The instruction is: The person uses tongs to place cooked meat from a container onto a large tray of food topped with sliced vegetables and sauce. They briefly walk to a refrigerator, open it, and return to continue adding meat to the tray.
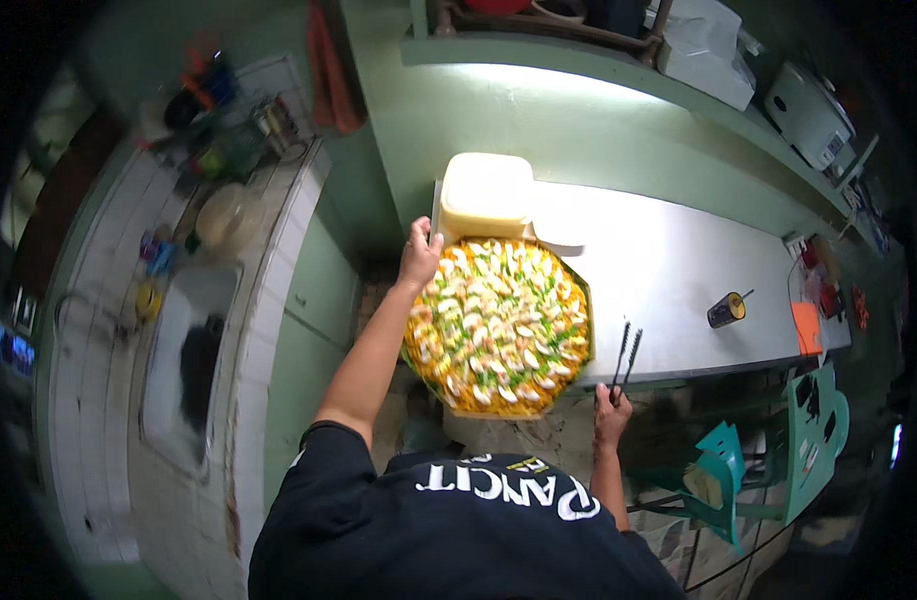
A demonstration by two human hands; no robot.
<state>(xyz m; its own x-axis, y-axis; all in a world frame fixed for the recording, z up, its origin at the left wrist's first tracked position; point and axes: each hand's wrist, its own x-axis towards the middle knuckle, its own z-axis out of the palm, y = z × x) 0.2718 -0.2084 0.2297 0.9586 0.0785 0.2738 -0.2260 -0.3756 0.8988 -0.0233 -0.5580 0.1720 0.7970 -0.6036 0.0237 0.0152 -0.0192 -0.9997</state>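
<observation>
An octagonal tray point(590, 345) is filled with orange, noodle-like food point(493, 325). Pale slices that look like egg and green bits cover the top. The tray lies at the left end of the white table, its near part reaching past the front edge. My left hand point(418, 257) is closed at the tray's far left edge, fingers partly hidden. In my right hand point(611, 415), near the table's front edge, are black tongs point(628, 358), tips pointing away from me and apart. A pale yellow lidded tub point(486, 190) stands just beyond the tray.
A dark glass with a straw point(726, 310) and an orange sheet point(806, 328) sit on the table's right part point(658, 250). Teal chairs point(716, 470) stand below at right. Along the left runs a tiled counter with a sink point(190, 370). A shelf point(578, 70) hangs above.
</observation>
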